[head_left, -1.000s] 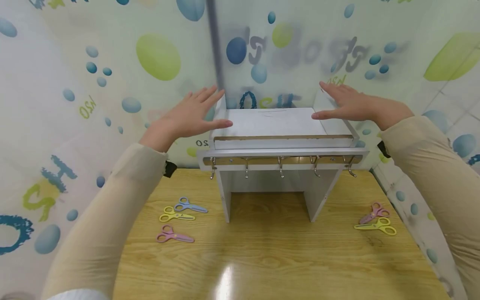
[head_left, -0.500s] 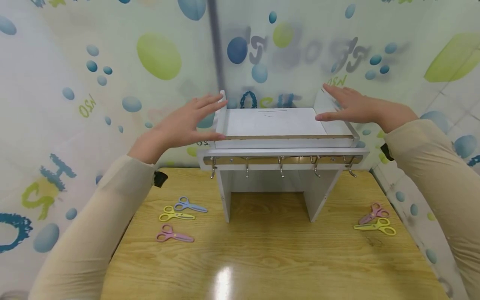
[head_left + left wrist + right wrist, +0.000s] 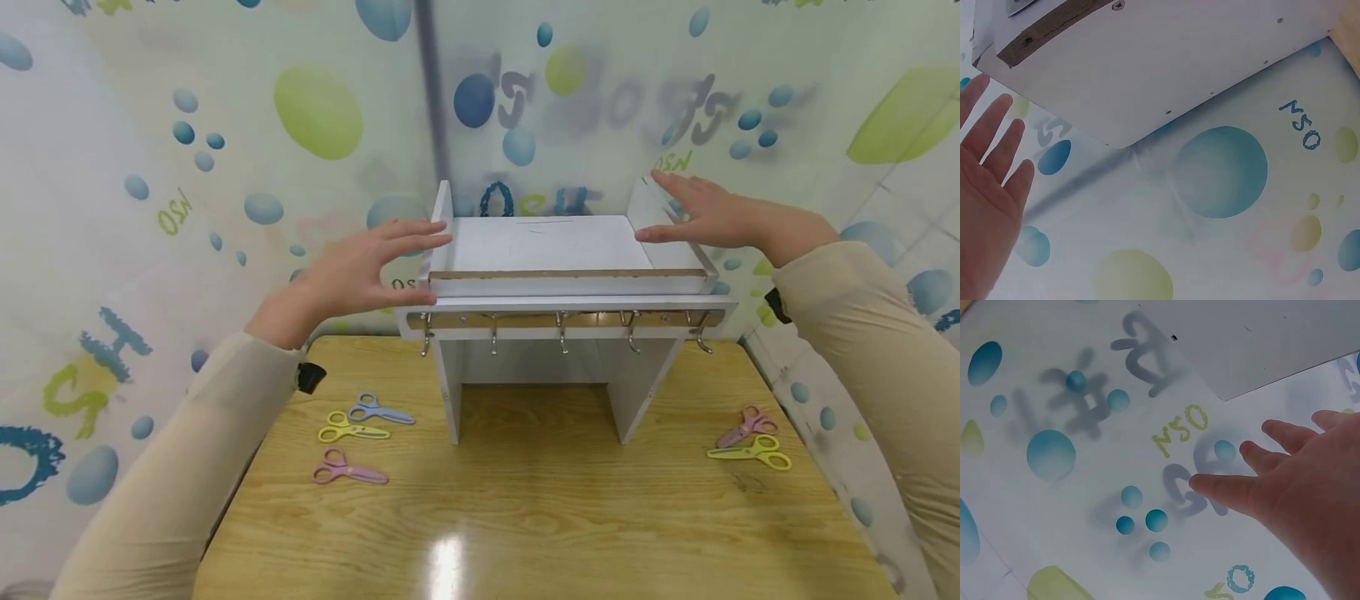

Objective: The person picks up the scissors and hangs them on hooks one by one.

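Observation:
A small white shelf rack with a row of metal hooks along its front stands at the back of the table. My left hand hovers at its upper left side, fingers extended and thumb apart, holding nothing. In the left wrist view, that hand's spread fingers are beside the rack's white side panel. At the upper right side, my right hand is held with straight fingers and nothing in it. The right wrist view has its fingers close below a white panel.
On the wooden table, blue scissors, yellow scissors and pink scissors lie left of the rack. Another pink pair of scissors and a yellow pair of scissors lie at right. Patterned cloth walls enclose the table.
My left hand has moved left and down, away from the rack's top. The right hand has shifted slightly to the right. The rack and scissors have stayed put.

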Tool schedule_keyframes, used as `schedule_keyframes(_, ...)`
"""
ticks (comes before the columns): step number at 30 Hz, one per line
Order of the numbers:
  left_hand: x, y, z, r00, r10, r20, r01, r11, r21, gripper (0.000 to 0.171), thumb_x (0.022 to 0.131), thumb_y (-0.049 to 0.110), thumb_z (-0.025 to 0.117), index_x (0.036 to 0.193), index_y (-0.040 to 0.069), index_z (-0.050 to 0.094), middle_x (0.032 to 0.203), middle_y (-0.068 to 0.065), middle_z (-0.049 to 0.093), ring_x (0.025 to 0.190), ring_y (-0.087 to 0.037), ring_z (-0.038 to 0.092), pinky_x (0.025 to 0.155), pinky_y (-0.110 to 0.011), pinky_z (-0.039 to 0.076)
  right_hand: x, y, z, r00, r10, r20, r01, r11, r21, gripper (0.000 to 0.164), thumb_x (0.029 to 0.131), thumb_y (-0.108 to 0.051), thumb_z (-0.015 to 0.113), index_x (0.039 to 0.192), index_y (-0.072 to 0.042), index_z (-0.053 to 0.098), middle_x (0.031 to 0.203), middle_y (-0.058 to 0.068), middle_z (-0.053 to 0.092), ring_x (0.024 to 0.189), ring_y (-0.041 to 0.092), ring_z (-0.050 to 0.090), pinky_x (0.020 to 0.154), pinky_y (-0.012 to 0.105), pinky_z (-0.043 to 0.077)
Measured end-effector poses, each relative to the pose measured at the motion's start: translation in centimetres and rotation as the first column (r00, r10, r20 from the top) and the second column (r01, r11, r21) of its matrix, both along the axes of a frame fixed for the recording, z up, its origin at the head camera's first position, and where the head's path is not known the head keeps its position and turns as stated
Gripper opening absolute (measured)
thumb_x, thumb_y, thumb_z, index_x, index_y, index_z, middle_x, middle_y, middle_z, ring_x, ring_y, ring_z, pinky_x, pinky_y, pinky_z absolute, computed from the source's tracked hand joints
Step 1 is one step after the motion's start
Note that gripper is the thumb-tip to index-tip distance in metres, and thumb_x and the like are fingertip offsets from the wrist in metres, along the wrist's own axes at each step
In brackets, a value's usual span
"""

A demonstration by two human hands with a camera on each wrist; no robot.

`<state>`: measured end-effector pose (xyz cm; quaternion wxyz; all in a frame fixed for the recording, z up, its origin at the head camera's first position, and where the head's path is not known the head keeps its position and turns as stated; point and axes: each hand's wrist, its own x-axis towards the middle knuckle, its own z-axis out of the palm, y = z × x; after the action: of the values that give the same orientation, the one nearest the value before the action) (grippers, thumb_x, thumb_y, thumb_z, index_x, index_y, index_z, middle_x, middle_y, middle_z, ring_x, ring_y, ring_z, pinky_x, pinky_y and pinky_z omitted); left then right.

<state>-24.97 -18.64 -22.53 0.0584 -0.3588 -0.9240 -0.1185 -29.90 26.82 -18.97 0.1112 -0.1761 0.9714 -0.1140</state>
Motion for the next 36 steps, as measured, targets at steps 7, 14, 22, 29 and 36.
schedule_keyframes(7,0.6,-0.3,-1.1,0.988,-0.104,-0.113,0.116,0.988,0.102,0.072,0.082,0.038,0.081,0.147,0.025,0.051,0.156,0.004,0.046,0.148,-0.027,0.038,0.116,-0.055,0.036,0.1,0.4,0.1,1.000,0.013,-0.009,-0.013,1.000,-0.008,0.106,0.095,-0.066,0.049,0.159,-0.013,-0.017,0.166,0.020,-0.016,0.149,0.053,-0.013,0.116,0.073,-0.004)
schedule_keyframes(14,0.8,-0.6,-2.3,0.975,-0.150,-0.165,0.175,0.974,0.144,0.068,0.079,0.033,0.085,0.141,0.020,0.059,0.149,0.000,0.055,0.143,-0.026,0.045,0.111,-0.053,0.043,0.1,0.8,0.1,1.000,0.023,-0.013,-0.023,1.000,-0.012,0.104,0.096,-0.064,0.048,0.158,-0.013,-0.018,0.165,0.022,-0.016,0.150,0.053,-0.012,0.116,0.073,-0.002)
schedule_keyframes(22,0.9,-0.8,-3.1,0.964,-0.177,-0.200,0.213,0.960,0.181,0.065,0.080,0.031,0.084,0.140,0.023,0.060,0.148,0.000,0.056,0.140,-0.027,0.049,0.109,-0.050,0.046,0.1,1.0,0.1,0.999,0.029,-0.017,-0.029,0.999,-0.013,0.104,0.096,-0.064,0.048,0.158,-0.015,-0.019,0.166,0.020,-0.017,0.151,0.051,-0.011,0.116,0.074,0.000)
schedule_keyframes(29,0.8,-0.7,-3.6,0.953,-0.180,-0.244,0.235,0.947,0.218,0.059,0.081,0.023,0.084,0.137,0.022,0.063,0.145,-0.002,0.059,0.136,-0.026,0.053,0.106,-0.047,0.048,0.3,1.6,-0.2,0.999,0.028,-0.016,-0.028,0.999,-0.036,0.102,0.096,-0.062,0.048,0.158,-0.016,-0.019,0.166,0.018,-0.018,0.151,0.050,-0.012,0.116,0.074,-0.001)
schedule_keyframes(36,0.7,-0.6,-4.0,0.950,-0.165,-0.264,0.229,0.945,0.232,0.056,0.082,0.019,0.083,0.135,0.021,0.065,0.143,-0.002,0.060,0.134,-0.026,0.056,0.105,-0.046,0.050,0.7,2.9,-0.7,0.999,0.033,-0.022,-0.035,0.994,-0.104,0.099,0.098,-0.055,0.050,0.158,-0.016,-0.019,0.166,0.017,-0.017,0.152,0.047,-0.010,0.117,0.073,0.002)
